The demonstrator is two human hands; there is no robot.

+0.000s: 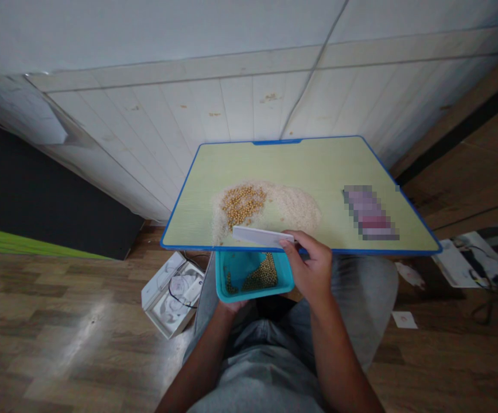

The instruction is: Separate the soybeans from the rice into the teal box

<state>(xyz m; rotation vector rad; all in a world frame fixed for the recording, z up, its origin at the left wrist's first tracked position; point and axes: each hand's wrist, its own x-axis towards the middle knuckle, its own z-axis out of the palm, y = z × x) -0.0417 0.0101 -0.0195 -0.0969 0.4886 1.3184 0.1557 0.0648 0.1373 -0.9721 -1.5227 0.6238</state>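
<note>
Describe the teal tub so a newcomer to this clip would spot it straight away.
Start at the blue-rimmed table over the person's lap; just below its near edge the left hand holds a small teal tub from beneath. It is the only teal thing here, has yellow beans inside, and sits just below the white strip pinched by the right hand.

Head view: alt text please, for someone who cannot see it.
The right hand holds a white card at the near rim of a blue-edged table, beside rice mixed with beans. The left hand holds a teal tub with beans in it just under that rim. A white box lies open on the floor.
</note>
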